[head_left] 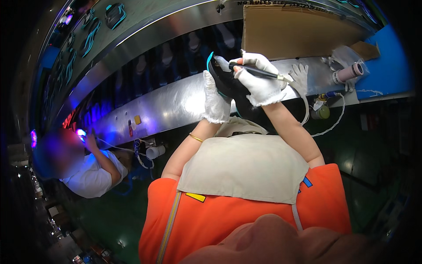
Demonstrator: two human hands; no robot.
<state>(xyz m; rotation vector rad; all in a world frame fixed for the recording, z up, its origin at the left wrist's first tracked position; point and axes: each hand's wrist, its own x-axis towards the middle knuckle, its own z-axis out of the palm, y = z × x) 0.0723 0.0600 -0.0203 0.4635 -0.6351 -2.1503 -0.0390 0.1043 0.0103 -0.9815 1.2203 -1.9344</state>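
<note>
A black shoe sole with a teal edge is tilted up in front of my apron, over the near edge of the metal bench. My left hand, in a white knit glove, grips its left side. A whitish patch lies near its raised end. My right hand, gloved too, is closed round a black pen-shaped tool, whose pale hose runs from its rear end down past my right forearm. The tool's front end is close to the whitish patch; whether it touches cannot be made out.
Behind the metal bench dark shoe parts stand in a row, and a conveyor carries teal-edged soles. A cardboard sheet, spare glove and pink roll are right. A co-worker sits left, near purple light.
</note>
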